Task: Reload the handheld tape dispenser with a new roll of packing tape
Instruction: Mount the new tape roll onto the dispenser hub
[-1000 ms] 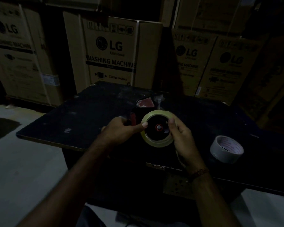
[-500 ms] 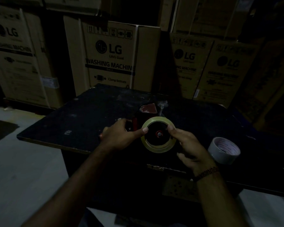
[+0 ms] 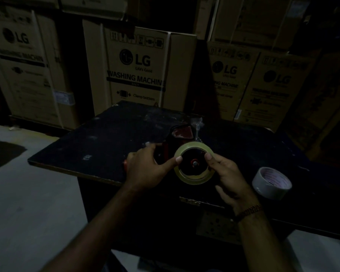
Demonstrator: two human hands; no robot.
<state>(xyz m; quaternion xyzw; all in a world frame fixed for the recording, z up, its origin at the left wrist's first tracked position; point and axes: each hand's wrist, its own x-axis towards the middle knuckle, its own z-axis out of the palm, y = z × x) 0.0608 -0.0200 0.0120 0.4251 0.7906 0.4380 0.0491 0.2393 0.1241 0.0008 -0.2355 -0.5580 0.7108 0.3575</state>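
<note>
A yellowish clear tape roll [image 3: 192, 178] sits around the hub of a red and black handheld tape dispenser [image 3: 182, 133], which lies on a dark table [image 3: 98, 138]. My left hand [image 3: 147, 167] wraps the dispenser's handle, its thumb pressing the roll's left rim. My right hand [image 3: 228, 173] pinches the roll's right rim with thumb and forefinger. A loose crumpled strip of clear tape [image 3: 197, 125] sticks up beside the dispenser's front plate.
A white roll with a printed core [image 3: 271, 182] stands on the table to the right of my right hand. Large cardboard washing-machine boxes [image 3: 139, 69] are stacked behind the table. Pale floor [image 3: 28, 203] lies to the left. The scene is very dim.
My right hand has slid round the roll's right side and now pinches its rim from above. The left hand holds its place.
</note>
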